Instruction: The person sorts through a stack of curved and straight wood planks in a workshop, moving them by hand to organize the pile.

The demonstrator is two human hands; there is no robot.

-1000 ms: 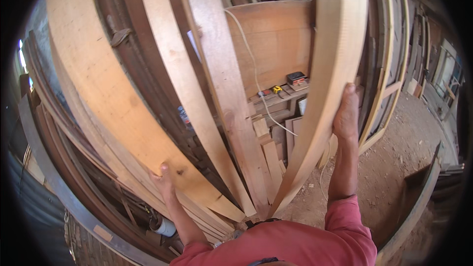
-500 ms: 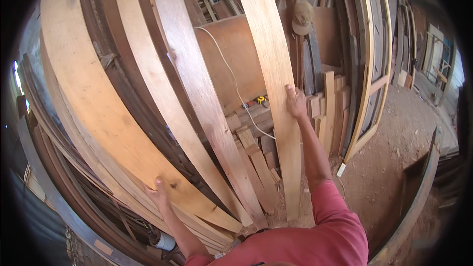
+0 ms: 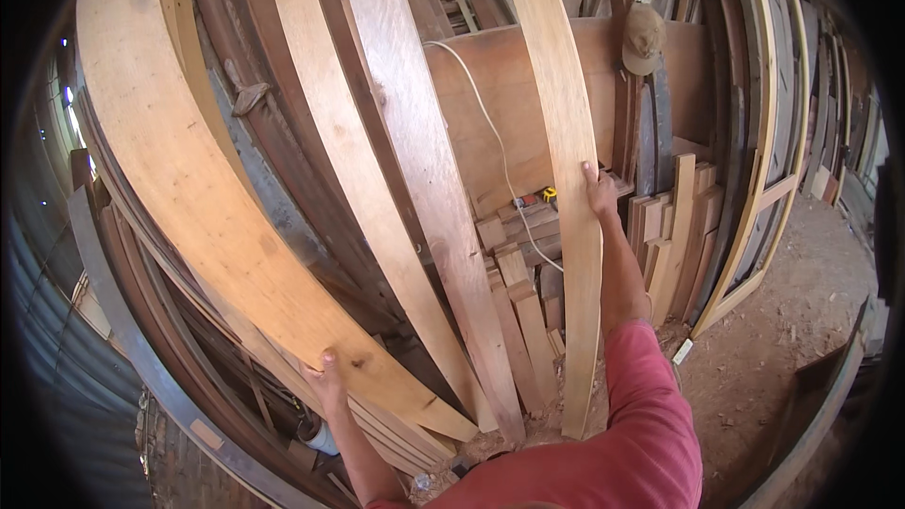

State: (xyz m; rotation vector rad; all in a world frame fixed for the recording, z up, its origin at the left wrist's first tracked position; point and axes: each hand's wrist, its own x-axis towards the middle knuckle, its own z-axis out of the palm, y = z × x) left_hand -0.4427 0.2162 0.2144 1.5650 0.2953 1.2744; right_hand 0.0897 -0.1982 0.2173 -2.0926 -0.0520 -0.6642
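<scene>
My left hand (image 3: 325, 382) grips the lower left edge of a wide, pale wooden board (image 3: 226, 245), thumb on its face and fingers behind. That board leans at a slant, with a dark knot low down. On the other side, my right hand (image 3: 600, 190) is closed round the right edge of a narrower light board (image 3: 571, 123), which stands nearly upright. Its fingers are mostly hidden behind the wood. Between my hands lean a slim pale board (image 3: 363, 165) and a pinkish-brown plank (image 3: 415, 104); neither hand touches them.
Short wood offcuts (image 3: 523, 306) stand behind the boards, near a yellow tape measure (image 3: 549, 195) and a white cable (image 3: 490, 127). A cap (image 3: 645, 40) hangs on a post. To the right stand a wooden frame (image 3: 778, 190) and a curved-looking edge (image 3: 820, 405) above the dirt floor (image 3: 745, 358).
The view has swung left, so most things sit further right. The wide board has shifted left against those behind it, uncovering another light board. Both hands keep their grips.
</scene>
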